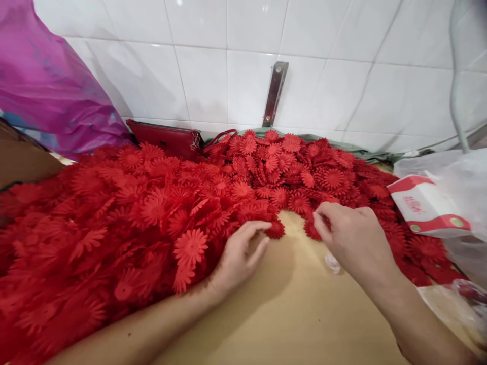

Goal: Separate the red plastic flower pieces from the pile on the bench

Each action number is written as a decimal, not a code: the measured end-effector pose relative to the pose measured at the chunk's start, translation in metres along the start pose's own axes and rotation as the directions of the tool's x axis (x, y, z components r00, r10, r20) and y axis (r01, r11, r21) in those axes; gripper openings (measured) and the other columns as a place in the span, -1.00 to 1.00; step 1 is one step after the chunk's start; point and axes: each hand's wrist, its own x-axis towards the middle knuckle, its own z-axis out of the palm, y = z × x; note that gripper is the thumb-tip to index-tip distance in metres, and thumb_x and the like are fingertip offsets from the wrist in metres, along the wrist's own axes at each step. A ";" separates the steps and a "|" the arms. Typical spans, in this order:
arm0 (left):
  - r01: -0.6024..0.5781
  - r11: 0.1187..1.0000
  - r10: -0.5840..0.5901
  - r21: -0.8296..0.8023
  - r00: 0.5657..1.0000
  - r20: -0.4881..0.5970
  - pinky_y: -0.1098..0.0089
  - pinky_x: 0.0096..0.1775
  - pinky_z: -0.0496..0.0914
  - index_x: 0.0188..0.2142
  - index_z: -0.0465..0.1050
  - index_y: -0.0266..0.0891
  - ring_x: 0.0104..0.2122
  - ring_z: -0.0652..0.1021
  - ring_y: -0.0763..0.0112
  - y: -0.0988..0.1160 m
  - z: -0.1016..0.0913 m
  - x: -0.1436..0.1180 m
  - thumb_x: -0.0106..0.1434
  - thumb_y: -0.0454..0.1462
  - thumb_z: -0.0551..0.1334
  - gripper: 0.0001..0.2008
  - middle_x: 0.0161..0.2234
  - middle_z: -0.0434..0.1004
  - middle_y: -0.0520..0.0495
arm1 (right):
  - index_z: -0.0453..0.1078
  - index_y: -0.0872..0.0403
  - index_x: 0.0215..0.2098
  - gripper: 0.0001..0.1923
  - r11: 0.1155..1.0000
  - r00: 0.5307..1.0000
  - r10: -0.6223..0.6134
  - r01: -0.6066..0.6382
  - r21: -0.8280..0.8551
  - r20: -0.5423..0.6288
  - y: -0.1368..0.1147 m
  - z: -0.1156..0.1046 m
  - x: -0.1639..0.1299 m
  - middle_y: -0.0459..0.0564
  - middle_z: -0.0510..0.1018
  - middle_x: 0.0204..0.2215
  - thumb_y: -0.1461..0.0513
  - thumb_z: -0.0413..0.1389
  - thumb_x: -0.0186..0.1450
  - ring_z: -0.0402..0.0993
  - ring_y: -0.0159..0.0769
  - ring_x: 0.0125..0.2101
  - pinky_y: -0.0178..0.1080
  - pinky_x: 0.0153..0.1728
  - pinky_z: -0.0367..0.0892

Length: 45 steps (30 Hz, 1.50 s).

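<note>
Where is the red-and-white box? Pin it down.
In the head view the red-and-white box lies at the right edge, on a clear plastic bag, just right of the red flower pile.

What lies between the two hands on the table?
In the head view, bare brown tabletop lies between left hand and right hand; red flowers edge it behind.

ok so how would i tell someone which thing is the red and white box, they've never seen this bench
Start from the huge pile of red plastic flowers that covers the bench under the white tiled wall. Follow the pile to its far right edge, past the right hand, where clear plastic bags lie. The box rests there: small, white with red bands and red lettering, the only squared, mostly white thing beside the flowers.
</note>
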 end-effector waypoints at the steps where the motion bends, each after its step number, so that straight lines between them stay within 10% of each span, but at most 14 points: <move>1: 0.052 0.999 -0.052 -0.013 0.997 -0.050 0.13 0.20 0.39 0.06 0.45 -0.22 0.08 0.55 0.23 -0.005 -0.005 0.004 0.37 -0.27 0.20 -0.72 0.06 0.55 -0.22 | 0.39 0.05 -0.43 -0.78 0.995 0.999 -0.034 0.034 -0.098 -0.001 0.000 0.005 0.000 -0.02 0.54 -0.52 0.24 0.06 0.39 0.42 -0.20 -0.48 -0.15 -0.36 0.07; 11: 0.179 0.955 -0.234 -0.236 0.944 -0.234 0.15 0.28 0.29 0.10 0.33 -0.24 0.20 0.45 0.27 -0.017 -0.011 0.018 0.37 -0.23 0.20 -0.67 0.17 0.43 -0.23 | 0.44 0.10 -0.05 -0.72 0.982 0.981 -0.160 0.146 0.122 0.113 -0.042 0.055 -0.006 0.11 0.53 -0.19 0.10 0.16 0.38 0.42 -0.06 -0.18 -0.11 -0.17 0.29; 25: -0.161 0.987 0.161 0.019 0.987 -0.010 0.34 -0.06 0.48 -0.10 0.48 -0.24 -0.15 0.58 0.37 0.014 -0.010 0.002 0.39 -0.33 0.20 -0.87 -0.16 0.58 -0.12 | 0.31 0.02 -0.30 -0.81 0.888 0.957 -0.218 0.112 0.445 0.194 -0.022 0.039 -0.021 0.02 0.49 -0.20 0.36 0.23 0.23 0.34 -0.09 -0.10 -0.09 -0.08 0.33; 32: 0.016 0.983 0.013 -0.180 0.987 0.161 0.23 0.09 0.47 0.16 0.39 -0.20 0.05 0.57 0.24 0.016 0.005 -0.007 0.35 -0.22 0.29 -0.60 0.12 0.53 -0.20 | 0.27 -0.04 -0.17 -0.88 0.720 0.986 -0.162 0.098 0.687 0.029 -0.037 0.024 -0.046 0.05 0.52 -0.08 0.29 0.12 0.38 0.50 -0.17 -0.04 -0.13 -0.07 0.43; 37: 0.338 0.793 -0.285 -0.507 0.941 0.182 0.41 -0.16 0.48 -0.20 0.48 -0.26 -0.28 0.62 0.40 0.011 0.008 -0.003 0.29 -0.13 0.35 -0.76 -0.26 0.65 -0.06 | 0.35 -0.02 -0.07 -0.78 0.802 0.993 -0.095 0.116 0.586 -0.067 -0.016 0.004 -0.044 0.11 0.52 -0.01 0.15 0.21 0.35 0.48 -0.09 0.05 -0.08 0.01 0.41; 45: 0.443 0.674 -0.450 -0.592 0.881 0.146 0.46 -0.25 0.47 -0.22 0.50 -0.27 -0.37 0.58 0.48 0.010 0.004 0.005 0.17 -0.09 0.45 -0.66 -0.32 0.64 -0.01 | 0.43 -0.02 -0.11 -0.80 0.936 0.963 0.078 -0.160 0.314 0.259 0.038 0.010 -0.063 -0.02 0.55 -0.28 0.11 0.17 0.34 0.53 -0.22 -0.40 -0.21 -0.40 0.36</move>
